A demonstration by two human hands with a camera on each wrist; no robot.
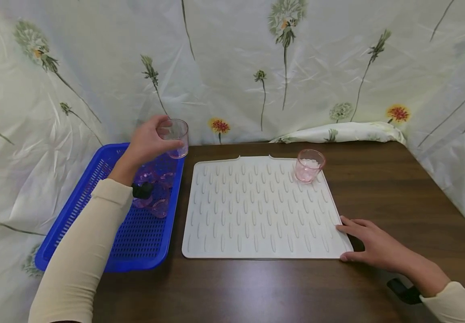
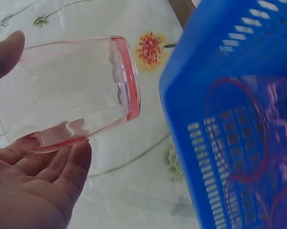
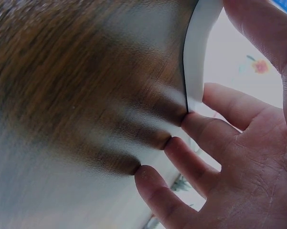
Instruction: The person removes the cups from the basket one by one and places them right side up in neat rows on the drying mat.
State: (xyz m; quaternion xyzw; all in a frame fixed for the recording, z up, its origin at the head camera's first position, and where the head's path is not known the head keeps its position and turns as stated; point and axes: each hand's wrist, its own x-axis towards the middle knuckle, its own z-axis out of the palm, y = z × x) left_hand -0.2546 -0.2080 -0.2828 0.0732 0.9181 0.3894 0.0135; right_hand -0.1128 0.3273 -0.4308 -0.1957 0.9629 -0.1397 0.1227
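My left hand point(image 1: 145, 141) holds a clear pink-tinted drinking glass point(image 1: 180, 139) above the far right corner of the blue basket point(image 1: 135, 264). In the left wrist view, the thumb and fingers are on opposite sides of the glass point(image 2: 71, 90), which looks empty. Several pink glasses point(image 1: 159, 208) lie in the basket, partly hidden by my forearm. Another pink glass point(image 1: 308, 168) stands on the far right corner of the white ridged mat point(image 1: 252, 220). My right hand point(image 1: 377, 246) rests at the mat's right edge; fingertips touch the brown table in the right wrist view.
The dark wooden table point(image 1: 256, 287) carries the basket on the left and the mat in the middle. Flower-patterned sheeting point(image 1: 224, 67) hangs behind and at both sides. A rolled fold of it point(image 1: 341, 133) lies along the table's back edge.
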